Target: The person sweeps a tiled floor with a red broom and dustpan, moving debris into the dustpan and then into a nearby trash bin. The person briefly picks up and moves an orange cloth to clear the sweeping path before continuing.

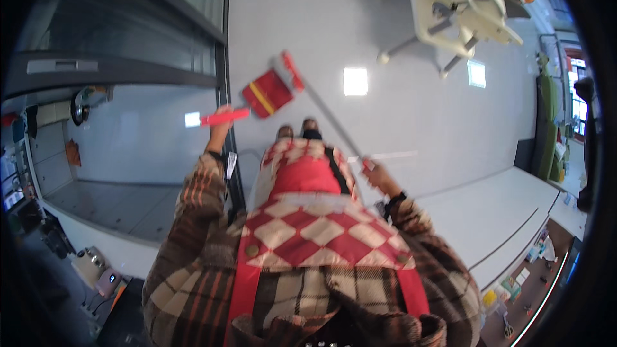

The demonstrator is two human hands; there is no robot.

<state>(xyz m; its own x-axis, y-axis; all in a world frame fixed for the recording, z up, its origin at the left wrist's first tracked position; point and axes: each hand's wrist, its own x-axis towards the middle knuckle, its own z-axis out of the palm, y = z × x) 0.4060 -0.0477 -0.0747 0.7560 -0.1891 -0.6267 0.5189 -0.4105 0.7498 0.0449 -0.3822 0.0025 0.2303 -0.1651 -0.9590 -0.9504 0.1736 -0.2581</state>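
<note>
My left hand (220,131) grips the red handle of a long-handled dustpan (280,101). The pan is dark red with a yellow stripe across it and rests low, just ahead of my shoes (310,124). In my right hand (382,178) is the red upper end of a broom (335,118) with a grey pole. Its pole slants away to the red broom head (292,71), which sits right by the far edge of the pan. Whether head and pan touch I cannot tell. Any debris in the pan is too blurred to make out.
Beside my left arm runs a dark sliding-door frame (222,65) with a floor track. A cream high chair (434,19) with splayed legs stands at the far right. White cabinets (496,212) are on the right, near a green sofa (545,125). Pale glossy floor (318,14) stretches ahead.
</note>
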